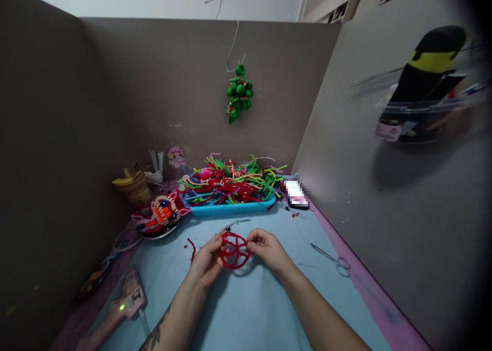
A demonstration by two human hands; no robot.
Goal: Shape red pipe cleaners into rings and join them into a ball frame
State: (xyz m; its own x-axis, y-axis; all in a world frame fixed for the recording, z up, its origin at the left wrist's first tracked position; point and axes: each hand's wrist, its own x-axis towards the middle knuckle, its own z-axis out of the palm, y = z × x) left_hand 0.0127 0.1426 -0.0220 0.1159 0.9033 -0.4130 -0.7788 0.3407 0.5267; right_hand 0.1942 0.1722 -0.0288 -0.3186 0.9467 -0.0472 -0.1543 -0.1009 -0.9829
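A round frame of bent red pipe cleaner (237, 239), with curved strands crossing inside it, is held up just above the blue table cover. My left hand (207, 259) grips its left rim between thumb and fingers. On the opposite rim, my right hand (267, 248) pinches the red strand with thumb and forefinger. A loose red pipe cleaner piece (191, 249) lies beside my left hand. Scissors (338, 263) rest on the cover to the right of my right hand.
A blue tray (230, 209) heaped with colourful pipe cleaners stands at the back. A phone (296, 193) lies right of it. At left are a plate of crafted figures (163, 212) and a pink glue gun (128, 300). A green ornament (239, 95) hangs from a wire.
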